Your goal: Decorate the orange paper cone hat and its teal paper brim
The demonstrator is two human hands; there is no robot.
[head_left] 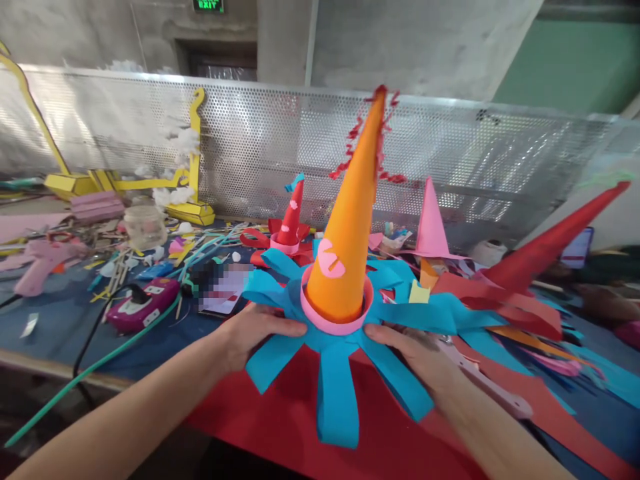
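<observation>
A tall orange paper cone hat (pixel 350 220) with a pink band at its base and a blue petal-shaped brim (pixel 335 393) is held up over the table. My left hand (pixel 250 333) grips the brim's left side, thumb on top by the pink band. My right hand (pixel 415 353) holds the right side the same way, fingers under the blue strips. Red curly strips stick out near the cone's tip. A red paper sheet (pixel 280 420) lies under the hat.
A small red cone hat (pixel 293 223), a pink cone hat (pixel 431 227) and a long red cone (pixel 550 247) lie behind. A pink glue gun (pixel 43 263), a purple power strip (pixel 143 303), a jar (pixel 145 227), paper scraps and a perforated metal screen (pixel 250 140) are on the left and back.
</observation>
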